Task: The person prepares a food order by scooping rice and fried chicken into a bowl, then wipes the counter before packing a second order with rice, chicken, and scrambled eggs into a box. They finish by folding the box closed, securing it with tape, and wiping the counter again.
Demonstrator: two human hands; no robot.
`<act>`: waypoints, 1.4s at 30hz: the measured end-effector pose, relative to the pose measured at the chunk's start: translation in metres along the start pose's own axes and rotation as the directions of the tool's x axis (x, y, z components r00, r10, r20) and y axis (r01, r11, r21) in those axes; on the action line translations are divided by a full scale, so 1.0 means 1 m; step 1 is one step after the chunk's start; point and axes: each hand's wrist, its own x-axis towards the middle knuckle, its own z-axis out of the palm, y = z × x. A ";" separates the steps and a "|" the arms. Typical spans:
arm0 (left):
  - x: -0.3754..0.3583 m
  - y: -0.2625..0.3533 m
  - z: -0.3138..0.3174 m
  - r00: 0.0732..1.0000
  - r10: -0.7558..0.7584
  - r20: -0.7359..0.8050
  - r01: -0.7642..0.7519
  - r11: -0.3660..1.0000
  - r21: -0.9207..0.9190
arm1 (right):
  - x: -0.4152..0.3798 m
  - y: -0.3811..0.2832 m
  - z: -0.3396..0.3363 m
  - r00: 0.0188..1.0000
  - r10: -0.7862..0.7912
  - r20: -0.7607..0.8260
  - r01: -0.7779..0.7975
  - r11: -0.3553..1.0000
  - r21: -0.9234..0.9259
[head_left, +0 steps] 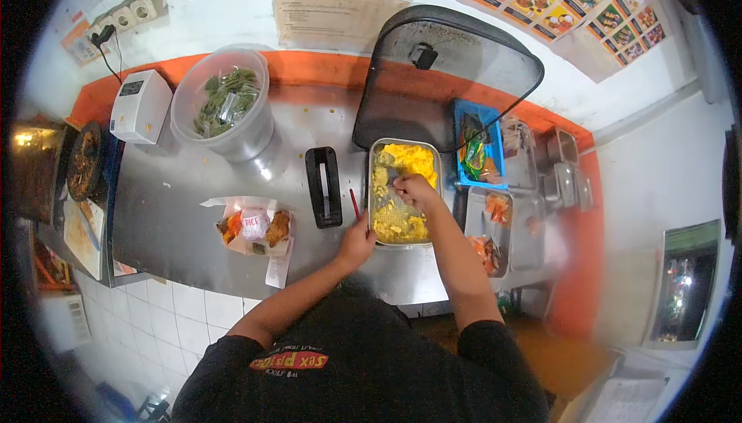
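A metal tray (443, 191) holds yellow scrambled egg (413, 160), heaped at its far right and near end. My right hand (415, 191) is over the tray, its fingers closed around a metal utensil, seemingly a spoon (392, 173), whose tip reaches into the egg. At the tray's near left edge is my left hand (359, 242), closed on a thin red pen-like stick (355, 202) that points away from me. Left of the tray lies a black slotted frame (323, 189). Farther left stands an open paper meal box (256, 247) with a wrapped rice pack and fried chicken.
A black mesh food cover (456, 59) leans behind the tray. A blue basket (481, 144) of packets and trays with orange-red food (488, 230) stand at right. At back left are a plastic bucket (259, 125) of green packets and a white device (141, 106). A receipt (278, 270) hangs near the edge.
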 end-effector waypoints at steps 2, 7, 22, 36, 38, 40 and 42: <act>0.000 -0.009 0.005 0.998 0.056 -0.030 -0.056 0.998 0.001 | -0.002 0.022 -0.010 1.000 -0.005 -0.019 0.012 0.942 0.335; -0.017 -0.021 -0.014 0.999 -0.003 0.037 0.005 0.998 -0.061 | -0.053 0.030 -0.008 0.979 -0.104 -0.173 0.168 0.893 0.417; -0.151 -0.088 -0.257 0.709 -0.322 -0.627 0.082 0.921 -0.380 | -0.115 0.007 0.236 0.954 -0.126 0.271 0.084 0.983 0.161; -0.167 -0.132 -0.279 0.664 -0.286 -0.691 0.077 0.945 -0.317 | -0.065 0.011 0.318 0.553 -0.825 0.121 0.590 0.285 -0.755; -0.158 -0.100 -0.290 0.675 -0.205 -0.709 0.054 0.972 -0.229 | -0.080 0.004 0.311 0.460 -0.887 0.044 0.762 0.368 -0.533; -0.140 -0.071 -0.306 0.685 -0.117 -0.719 0.027 0.990 -0.136 | -0.109 -0.001 0.293 0.636 -0.763 -0.113 0.694 0.630 -0.349; -0.122 -0.055 -0.321 0.690 0.123 -0.713 -0.039 0.990 0.133 | -0.123 0.010 0.273 0.491 -0.745 -0.451 0.697 0.647 -0.310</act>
